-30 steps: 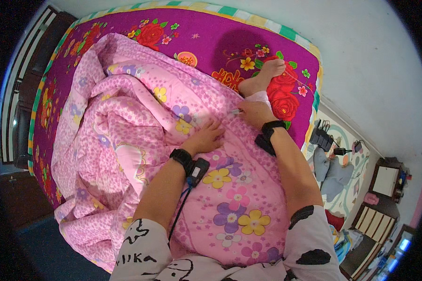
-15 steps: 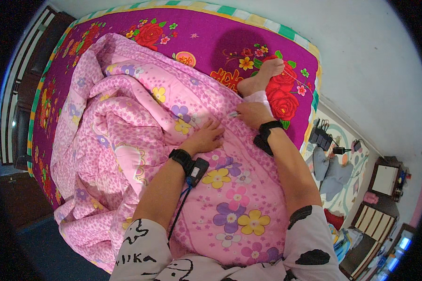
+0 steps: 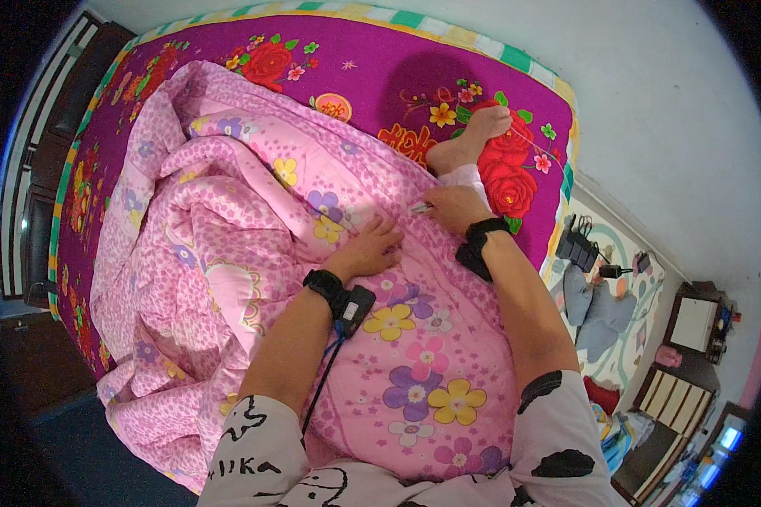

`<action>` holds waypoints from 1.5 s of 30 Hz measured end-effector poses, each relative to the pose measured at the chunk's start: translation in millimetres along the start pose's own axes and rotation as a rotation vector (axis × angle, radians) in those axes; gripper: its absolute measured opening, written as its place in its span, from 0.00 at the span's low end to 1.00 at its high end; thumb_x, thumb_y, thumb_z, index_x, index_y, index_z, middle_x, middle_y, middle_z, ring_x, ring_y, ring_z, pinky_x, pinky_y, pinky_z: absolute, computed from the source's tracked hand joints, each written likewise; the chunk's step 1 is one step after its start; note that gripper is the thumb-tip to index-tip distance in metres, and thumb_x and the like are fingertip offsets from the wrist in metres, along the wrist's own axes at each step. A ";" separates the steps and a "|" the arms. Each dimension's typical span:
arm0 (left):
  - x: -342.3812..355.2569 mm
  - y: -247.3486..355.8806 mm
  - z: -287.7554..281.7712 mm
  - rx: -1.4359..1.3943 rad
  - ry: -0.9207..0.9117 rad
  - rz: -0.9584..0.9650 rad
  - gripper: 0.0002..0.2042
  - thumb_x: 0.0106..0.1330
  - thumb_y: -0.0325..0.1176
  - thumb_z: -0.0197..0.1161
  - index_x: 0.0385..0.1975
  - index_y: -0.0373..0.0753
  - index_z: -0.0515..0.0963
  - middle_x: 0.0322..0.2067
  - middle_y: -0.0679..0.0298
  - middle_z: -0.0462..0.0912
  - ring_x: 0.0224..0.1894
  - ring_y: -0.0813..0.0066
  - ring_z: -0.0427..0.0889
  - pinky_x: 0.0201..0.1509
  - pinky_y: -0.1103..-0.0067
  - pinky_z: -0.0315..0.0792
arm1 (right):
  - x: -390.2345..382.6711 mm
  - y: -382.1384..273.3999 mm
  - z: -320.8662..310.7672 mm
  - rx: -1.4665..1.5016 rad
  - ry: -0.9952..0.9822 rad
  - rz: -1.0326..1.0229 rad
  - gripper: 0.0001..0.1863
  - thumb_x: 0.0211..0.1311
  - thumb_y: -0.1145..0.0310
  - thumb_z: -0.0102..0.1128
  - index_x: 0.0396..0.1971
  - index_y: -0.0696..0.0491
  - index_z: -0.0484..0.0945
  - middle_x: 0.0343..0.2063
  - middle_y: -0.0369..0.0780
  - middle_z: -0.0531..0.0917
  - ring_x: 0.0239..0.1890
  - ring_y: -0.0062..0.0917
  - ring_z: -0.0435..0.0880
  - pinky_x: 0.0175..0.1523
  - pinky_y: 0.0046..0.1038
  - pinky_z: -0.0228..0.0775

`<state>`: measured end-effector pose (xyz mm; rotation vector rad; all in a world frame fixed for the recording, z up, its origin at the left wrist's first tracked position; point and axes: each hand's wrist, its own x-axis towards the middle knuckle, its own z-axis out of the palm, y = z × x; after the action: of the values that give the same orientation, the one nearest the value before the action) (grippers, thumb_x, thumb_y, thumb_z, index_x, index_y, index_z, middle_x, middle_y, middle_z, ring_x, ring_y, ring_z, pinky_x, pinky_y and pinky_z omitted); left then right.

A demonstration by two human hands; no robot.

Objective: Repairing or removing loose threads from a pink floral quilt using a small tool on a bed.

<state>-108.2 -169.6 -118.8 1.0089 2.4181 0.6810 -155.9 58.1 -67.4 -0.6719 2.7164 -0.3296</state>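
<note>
A pink floral quilt (image 3: pixel 420 397) lies rumpled across the bed under my arms. My left hand (image 3: pixel 370 249) rests open on it, fingers spread over the fabric, with a black strap and device at the wrist. My right hand (image 3: pixel 452 207), also with a black wristband and device, is closed on a small silvery object (image 3: pixel 420 207) at the quilt's upper seam; what it is exactly is too small to tell. Just beyond that hand a bare foot (image 3: pixel 465 139) rests on the purple sheet, and a thin pale string (image 3: pixel 537 144) runs from near its toes toward the right edge.
A purple rose-patterned bedsheet (image 3: pixel 364 72) with a checked border meets white walls (image 3: pixel 676 110). At the right lie black chargers (image 3: pixel 577 245) and grey fabric (image 3: pixel 600 321) on a pale mat, with wooden furniture (image 3: pixel 693 325) beyond. Dark wooden panels (image 3: pixel 59 101) stand at the left.
My right hand and the small object have shifted very slightly leftward along the seam. My left hand, the foot and the quilt stay almost the same.
</note>
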 end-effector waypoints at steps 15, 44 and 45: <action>-0.8 -1.1 1.0 0.000 -0.020 -0.028 0.25 0.56 0.43 0.57 0.53 0.39 0.66 0.60 0.50 0.57 0.64 0.46 0.50 0.65 0.64 0.49 | 0.8 0.0 1.3 -0.041 0.009 -0.049 0.09 0.53 0.63 0.53 0.28 0.53 0.75 0.28 0.44 0.80 0.35 0.38 0.79 0.39 0.37 0.69; 1.0 -6.1 1.6 0.032 -0.038 0.044 0.26 0.56 0.43 0.56 0.53 0.37 0.65 0.60 0.47 0.55 0.64 0.46 0.49 0.67 0.64 0.46 | -20.4 -8.8 -70.6 0.807 0.522 -0.096 0.13 0.60 0.65 0.51 0.38 0.60 0.72 0.29 0.42 0.78 0.34 0.29 0.77 0.41 0.28 0.67; 5.8 -4.3 6.4 0.060 0.019 0.064 0.26 0.55 0.42 0.56 0.52 0.36 0.65 0.58 0.46 0.59 0.62 0.45 0.53 0.65 0.63 0.48 | -33.2 -1.6 -82.6 0.813 0.581 -0.023 0.14 0.60 0.64 0.51 0.39 0.59 0.72 0.28 0.41 0.77 0.33 0.28 0.77 0.40 0.27 0.67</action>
<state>-110.6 -166.2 -127.5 1.1125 2.4449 0.6451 -157.3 84.7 17.6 -0.3916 2.6714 -1.7322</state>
